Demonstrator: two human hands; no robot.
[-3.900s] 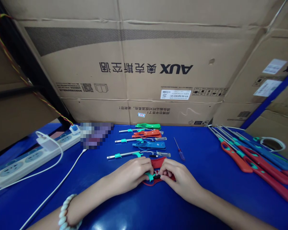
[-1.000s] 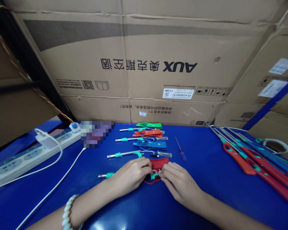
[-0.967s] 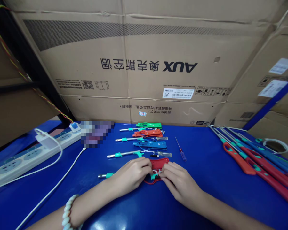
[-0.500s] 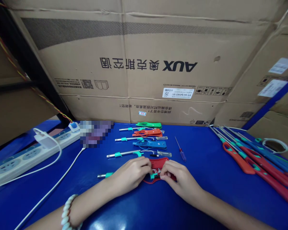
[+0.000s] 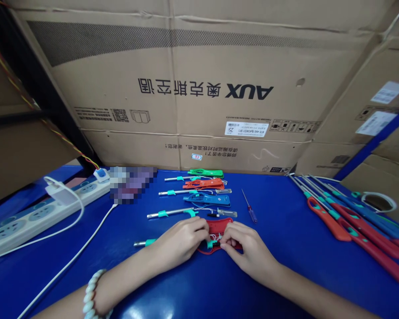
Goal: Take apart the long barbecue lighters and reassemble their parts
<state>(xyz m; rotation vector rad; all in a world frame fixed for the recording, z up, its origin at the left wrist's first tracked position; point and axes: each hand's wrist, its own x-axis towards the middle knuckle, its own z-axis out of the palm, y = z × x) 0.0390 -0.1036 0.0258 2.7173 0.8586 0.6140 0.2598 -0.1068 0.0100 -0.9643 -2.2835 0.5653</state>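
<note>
Both hands meet over an opened red lighter casing point(image 5: 219, 226) at the table's middle. My left hand point(image 5: 182, 239) is closed at the casing's left side, fingertips by a teal part point(image 5: 210, 244); a metal tube point(image 5: 139, 244) with a teal piece sticks out to the left beyond the wrist. My right hand point(image 5: 244, 243) pinches at small white wires and a dark piece on the casing's right side; the fingers hide much of it. Behind them lie a blue casing point(image 5: 208, 200), an orange one point(image 5: 204, 183) and a green one point(image 5: 208, 173), with metal tubes and clear parts.
A small screwdriver point(image 5: 249, 207) lies right of the casings. Several long lighters point(image 5: 362, 230) are grouped on the right of the blue table point(image 5: 286, 221). A power strip point(image 5: 49, 210) with white cables runs along the left. A large cardboard box point(image 5: 199, 53) stands behind.
The right fingers have shifted very slightly over the red casing. Otherwise the hands and parts look the same, with a small leftward drift of the view.
</note>
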